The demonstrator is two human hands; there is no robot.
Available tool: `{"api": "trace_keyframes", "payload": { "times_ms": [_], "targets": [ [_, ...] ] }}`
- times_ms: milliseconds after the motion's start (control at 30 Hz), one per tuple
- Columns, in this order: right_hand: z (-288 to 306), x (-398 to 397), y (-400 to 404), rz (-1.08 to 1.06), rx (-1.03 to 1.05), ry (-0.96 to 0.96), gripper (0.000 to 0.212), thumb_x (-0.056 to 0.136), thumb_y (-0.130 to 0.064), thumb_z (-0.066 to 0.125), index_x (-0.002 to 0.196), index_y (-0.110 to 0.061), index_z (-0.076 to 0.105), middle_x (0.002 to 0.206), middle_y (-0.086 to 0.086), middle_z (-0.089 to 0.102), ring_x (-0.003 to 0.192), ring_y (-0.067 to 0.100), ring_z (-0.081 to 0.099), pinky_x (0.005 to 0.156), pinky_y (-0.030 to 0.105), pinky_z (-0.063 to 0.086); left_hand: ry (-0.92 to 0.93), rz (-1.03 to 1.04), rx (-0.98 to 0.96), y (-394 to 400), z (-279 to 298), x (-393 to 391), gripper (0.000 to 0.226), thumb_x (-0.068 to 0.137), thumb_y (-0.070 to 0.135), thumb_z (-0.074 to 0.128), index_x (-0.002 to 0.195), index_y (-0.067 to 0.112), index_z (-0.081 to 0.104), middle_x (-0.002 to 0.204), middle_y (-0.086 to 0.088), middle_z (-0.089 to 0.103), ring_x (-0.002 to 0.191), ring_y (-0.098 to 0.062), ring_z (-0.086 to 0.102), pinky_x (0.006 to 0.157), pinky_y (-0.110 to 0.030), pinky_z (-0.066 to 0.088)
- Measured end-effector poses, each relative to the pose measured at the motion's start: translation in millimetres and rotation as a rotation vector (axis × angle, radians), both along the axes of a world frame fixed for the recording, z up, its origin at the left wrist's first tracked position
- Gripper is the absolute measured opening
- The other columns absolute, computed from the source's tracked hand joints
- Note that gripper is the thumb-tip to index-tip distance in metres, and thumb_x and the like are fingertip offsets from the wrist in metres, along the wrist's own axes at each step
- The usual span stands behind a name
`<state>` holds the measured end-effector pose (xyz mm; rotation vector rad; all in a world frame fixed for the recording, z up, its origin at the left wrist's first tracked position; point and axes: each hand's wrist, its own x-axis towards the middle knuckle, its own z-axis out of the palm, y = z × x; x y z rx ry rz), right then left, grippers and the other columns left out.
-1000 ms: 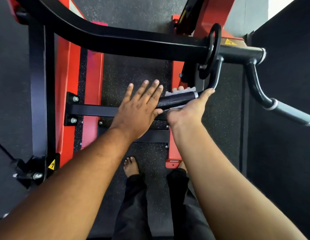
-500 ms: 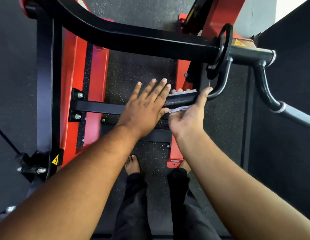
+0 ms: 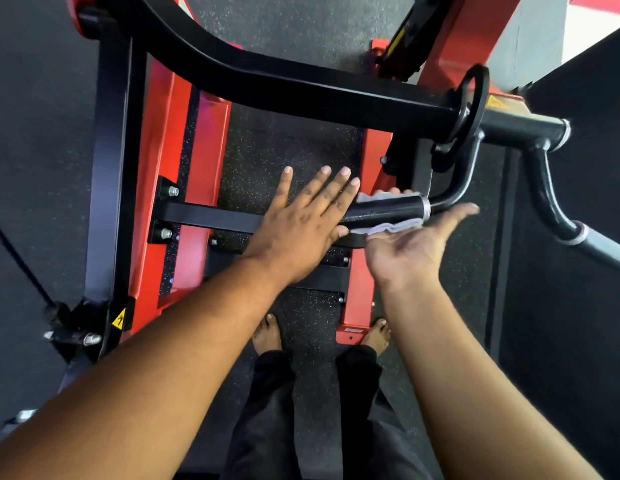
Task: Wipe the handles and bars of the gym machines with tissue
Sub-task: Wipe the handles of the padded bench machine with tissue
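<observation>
A black textured handle grip [image 3: 388, 210] with a chrome ring at its end sticks out from the machine's curved bar [image 3: 464, 181]. A white tissue [image 3: 391, 229] is wrapped round the grip from below. My right hand [image 3: 405, 251] holds the tissue against the grip, palm turned up. Its fingers curl under and behind the grip and their tips show above it, while the thumb points out to the right, off the bar. My left hand [image 3: 301, 223] lies flat with straight fingers over the grip's free left end.
The thick black lever arm [image 3: 267, 84] crosses above the hands, with a black ring [image 3: 471, 112] on it. A second bent handle [image 3: 558, 209] with a grey grip is at the right. Red frame posts [image 3: 156, 168] flank the speckled floor. My bare feet [image 3: 267, 336] stand below.
My right hand has rolled round the grip from knuckles-up to palm-up, taking the tissue with it, and its thumb has come off the bar. My left hand has stayed flat in place.
</observation>
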<state>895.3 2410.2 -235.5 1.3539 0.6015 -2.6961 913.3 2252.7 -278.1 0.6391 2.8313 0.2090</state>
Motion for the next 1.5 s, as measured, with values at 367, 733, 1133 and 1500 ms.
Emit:
{"api": "trace_keyframes", "payload": {
  "times_ms": [367, 733, 1133, 1500],
  "targets": [
    [-4.9, 4.9, -37.6, -0.044, 0.015, 0.039, 0.08, 0.074, -0.092, 0.042, 0.083, -0.016, 0.061, 0.084, 0.005, 0.067, 0.079, 0.026, 0.066, 0.087, 0.039, 0.058, -0.068, 0.081, 0.047, -34.9, 5.1, 14.2, 0.061, 0.109, 0.043, 0.022, 0.164, 0.023, 0.006, 0.172, -0.002, 0.008, 0.159, -0.023, 0.01, 0.122, -0.069, 0.008],
    [17.9, -0.7, -23.1, -0.026, 0.172, -0.018, 0.079, 0.089, -0.079, 0.046, 0.129, -0.011, 0.054, 0.087, 0.007, 0.07, 0.078, 0.015, 0.069, 0.115, 0.052, 0.041, -0.165, 0.134, 0.099, -30.3, 6.2, 16.5, 0.057, 0.11, 0.044, 0.011, 0.162, 0.025, 0.021, 0.172, 0.003, 0.011, 0.158, -0.016, 0.013, 0.123, -0.066, 0.002],
    [5.9, -6.3, -16.3, -0.155, 0.009, 0.052, 0.059, 0.083, -0.076, 0.061, 0.07, -0.019, 0.062, 0.075, -0.002, 0.061, 0.069, 0.019, 0.061, 0.088, 0.035, 0.057, -0.143, 0.17, 0.098, -25.1, 5.5, 18.0, 0.059, 0.108, 0.043, 0.018, 0.164, 0.024, 0.018, 0.172, 0.0, 0.009, 0.158, -0.017, 0.017, 0.124, -0.066, 0.005],
    [-0.1, -2.1, -19.9, 0.009, 0.156, -0.038, 0.055, 0.08, -0.067, 0.072, 0.103, -0.018, 0.064, 0.096, -0.004, 0.069, 0.083, 0.017, 0.07, 0.098, 0.037, 0.056, -0.12, 0.174, 0.089, -23.9, 2.4, 19.8, 0.06, 0.109, 0.043, 0.022, 0.164, 0.023, 0.011, 0.172, -0.001, 0.011, 0.157, -0.018, 0.019, 0.124, -0.066, 0.005]
  ]
}}
